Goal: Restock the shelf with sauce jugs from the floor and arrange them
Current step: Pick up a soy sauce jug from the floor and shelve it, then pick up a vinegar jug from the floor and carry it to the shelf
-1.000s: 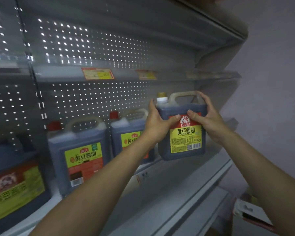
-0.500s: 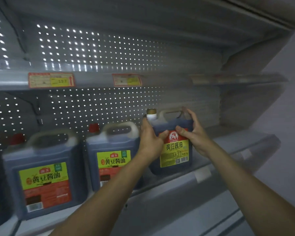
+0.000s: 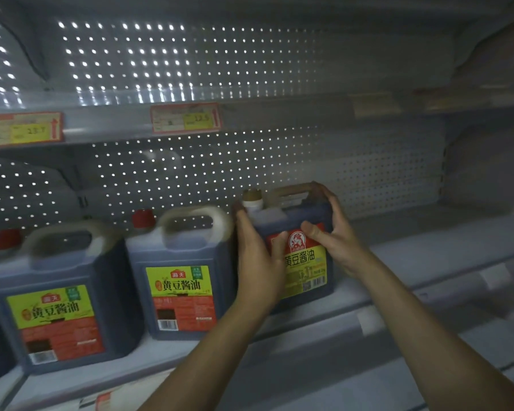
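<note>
A person's two hands hold a gold-capped sauce jug (image 3: 298,250) on the middle shelf (image 3: 398,280) of a dimly lit store rack, just to the right of two larger red-capped jugs. The left hand (image 3: 257,256) wraps the jug's left side, fingers behind it and thumb across the red-and-yellow label; the right hand (image 3: 330,235) curls over the right shoulder by the handle, thumb pressed to the label's top. The jug stands upright and appears to rest on the shelf, though its base is in shadow and contact cannot be confirmed.

Filled nearly to the neck with dark liquid, the jug is likely heavy for its size, with rigid plastic walls and a smooth surface that could slip; the moulded top handle or a two-sided clasp like this one looks the surest hold, and any sliding should be slow so the contents do not slosh.

The nearer red-capped jug (image 3: 180,280) stands just beside the left hand; the farther one (image 3: 60,304) sits left of it. Price tags (image 3: 186,117) on the upper shelf edge are blurred beyond reading. A further container at the far left edge is cut off, and the floor stock is out of view.
</note>
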Demonstrator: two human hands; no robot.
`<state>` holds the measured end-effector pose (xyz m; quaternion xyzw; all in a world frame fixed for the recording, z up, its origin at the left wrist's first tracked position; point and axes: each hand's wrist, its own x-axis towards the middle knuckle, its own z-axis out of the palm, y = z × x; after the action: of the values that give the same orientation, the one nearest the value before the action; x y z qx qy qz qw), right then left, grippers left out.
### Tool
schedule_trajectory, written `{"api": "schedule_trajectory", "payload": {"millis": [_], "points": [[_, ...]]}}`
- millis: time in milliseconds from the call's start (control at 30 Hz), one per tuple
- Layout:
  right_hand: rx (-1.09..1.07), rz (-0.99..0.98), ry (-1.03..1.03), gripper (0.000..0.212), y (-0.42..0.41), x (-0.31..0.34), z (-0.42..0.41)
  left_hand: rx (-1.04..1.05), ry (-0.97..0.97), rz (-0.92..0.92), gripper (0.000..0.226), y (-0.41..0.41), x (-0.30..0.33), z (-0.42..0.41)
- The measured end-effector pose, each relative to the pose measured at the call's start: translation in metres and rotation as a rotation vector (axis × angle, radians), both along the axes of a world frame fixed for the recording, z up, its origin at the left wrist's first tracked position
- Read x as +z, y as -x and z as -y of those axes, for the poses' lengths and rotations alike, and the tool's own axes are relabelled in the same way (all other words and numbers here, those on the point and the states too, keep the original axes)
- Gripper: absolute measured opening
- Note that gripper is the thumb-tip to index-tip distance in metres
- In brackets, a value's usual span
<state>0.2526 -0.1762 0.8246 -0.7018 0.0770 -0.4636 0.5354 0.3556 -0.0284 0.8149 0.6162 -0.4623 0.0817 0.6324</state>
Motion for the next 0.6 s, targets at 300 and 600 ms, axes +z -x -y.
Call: {"api": "schedule_trajectory", "payload": {"millis": [300, 600], "points": [[-0.188, -0.164, 0.150, 0.083, 0.021, 0.003, -0.018, 0.131, -0.032, 0.292, 0.081, 0.030, -0.015, -0.045], [-0.789, -0.653, 0.612, 0.056, 0.109, 0.000, -0.081, 0.048, -0.156, 0.793, 0.035, 0.051, 0.018, -0.030]]}}
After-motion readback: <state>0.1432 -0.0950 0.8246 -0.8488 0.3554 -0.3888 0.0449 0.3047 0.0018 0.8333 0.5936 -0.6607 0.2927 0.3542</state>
